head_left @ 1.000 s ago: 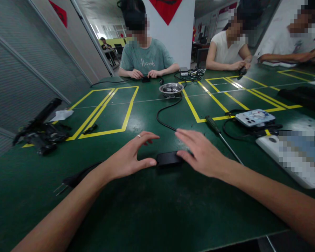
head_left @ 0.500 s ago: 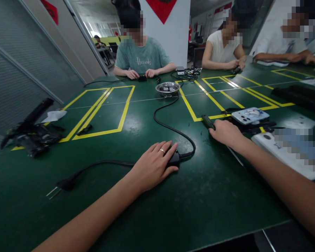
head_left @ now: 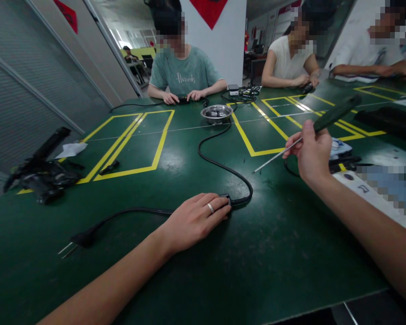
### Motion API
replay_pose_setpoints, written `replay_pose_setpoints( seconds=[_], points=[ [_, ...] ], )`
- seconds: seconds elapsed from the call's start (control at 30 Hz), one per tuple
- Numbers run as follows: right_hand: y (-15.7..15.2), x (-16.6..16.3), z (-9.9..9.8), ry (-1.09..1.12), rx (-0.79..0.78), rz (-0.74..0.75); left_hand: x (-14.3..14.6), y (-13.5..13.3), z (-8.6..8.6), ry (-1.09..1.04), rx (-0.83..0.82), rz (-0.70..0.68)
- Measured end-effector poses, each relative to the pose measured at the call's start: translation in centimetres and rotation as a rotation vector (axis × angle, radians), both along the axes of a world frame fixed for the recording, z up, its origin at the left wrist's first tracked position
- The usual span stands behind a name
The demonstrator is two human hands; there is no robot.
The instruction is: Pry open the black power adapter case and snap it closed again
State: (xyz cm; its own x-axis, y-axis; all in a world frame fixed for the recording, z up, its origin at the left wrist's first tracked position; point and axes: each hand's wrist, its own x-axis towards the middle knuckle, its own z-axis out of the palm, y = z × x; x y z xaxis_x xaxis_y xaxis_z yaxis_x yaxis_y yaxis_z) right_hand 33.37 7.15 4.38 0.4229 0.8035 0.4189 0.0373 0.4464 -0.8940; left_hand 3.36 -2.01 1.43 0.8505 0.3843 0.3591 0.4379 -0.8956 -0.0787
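My left hand [head_left: 196, 219] lies flat over a black power adapter [head_left: 225, 197] on the green table [head_left: 196, 275], covering most of it. Only the adapter's far end shows past my fingertips. A black cable [head_left: 219, 164] runs from it towards a metal bowl [head_left: 217, 113], and another cable [head_left: 128, 212] leads left to a two-pin plug [head_left: 79, 238]. My right hand [head_left: 310, 151] is closed round a screwdriver [head_left: 328, 118] with a dark green handle, lifted above the table. Its metal shaft points down and left.
A heap of black parts [head_left: 40, 174] lies at the left edge. A phone [head_left: 340, 146] and a white device [head_left: 379, 196] sit right of my right hand. Yellow tape outlines [head_left: 135, 140] mark the table. Three people sit along the far side, their hands on small items.
My right hand went right to the screwdriver, took hold of it and raised it off the table. My left hand slid over the adapter and stays pressed on it.
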Motion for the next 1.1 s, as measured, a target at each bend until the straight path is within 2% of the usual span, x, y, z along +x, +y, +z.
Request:
replay_pose_setpoints(
  seconds=[0.1,0.2,0.33,0.5,0.87,1.1],
  points=[
    [-0.3,-0.7,-0.9,-0.077,0.067,-0.058,-0.3,0.2,-0.2,-0.025,-0.023,-0.002],
    [-0.8,-1.4,-1.6,-0.174,0.056,-0.001,-0.3,0.2,-0.2,-0.034,-0.057,0.011],
    [-1.2,-2.1,-2.4,-0.197,0.055,0.090,-0.3,0.1,0.0,-0.030,-0.094,0.015],
    [-1.3,-2.5,-2.7,-0.224,0.072,0.055,-0.4,0.2,-0.1,-0.034,-0.106,0.019],
    [-1.8,-3.1,-2.4,-0.185,0.055,0.060,-0.5,0.2,-0.2,-0.048,-0.089,0.011],
    [-2.4,-3.3,-0.9,0.004,0.049,0.060,-0.4,0.1,-0.2,-0.049,-0.099,0.020]
  ],
)
